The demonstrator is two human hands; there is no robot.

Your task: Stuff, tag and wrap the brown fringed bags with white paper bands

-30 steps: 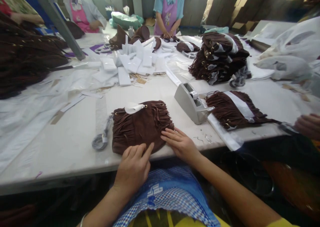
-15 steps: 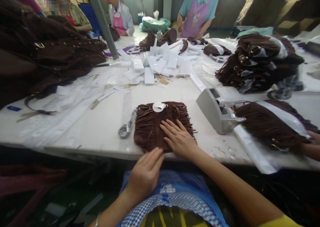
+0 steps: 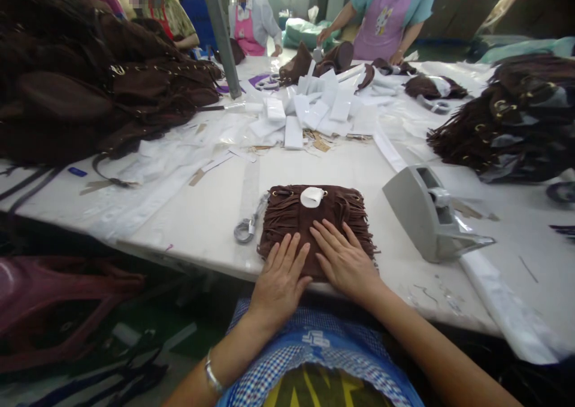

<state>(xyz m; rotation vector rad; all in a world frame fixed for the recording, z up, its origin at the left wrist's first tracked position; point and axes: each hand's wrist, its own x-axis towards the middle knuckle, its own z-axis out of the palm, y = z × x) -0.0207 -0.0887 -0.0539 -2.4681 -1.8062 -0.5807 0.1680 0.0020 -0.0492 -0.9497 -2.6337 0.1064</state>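
Observation:
A small brown fringed suede bag (image 3: 291, 215) lies flat near the table's front edge, with a white tag (image 3: 311, 196) at its top and a grey wrapped strap (image 3: 250, 221) trailing off its left side. My left hand (image 3: 281, 278) rests flat on the bag's lower left part, fingers stretched out. My right hand (image 3: 344, 257) lies flat on the bag's lower right part, fingers spread. Neither hand holds anything.
A grey tape dispenser (image 3: 426, 215) stands right of the bag. Piles of brown bags sit at far left (image 3: 90, 90) and far right (image 3: 507, 125). White packets (image 3: 309, 111) lie mid-table. Three people stand at the table's far side. The table edge (image 3: 193, 263) runs just before me.
My left hand has come up from below the table edge onto the bag beside my right hand. The view has swung left, shifting the bag and dispenser rightward.

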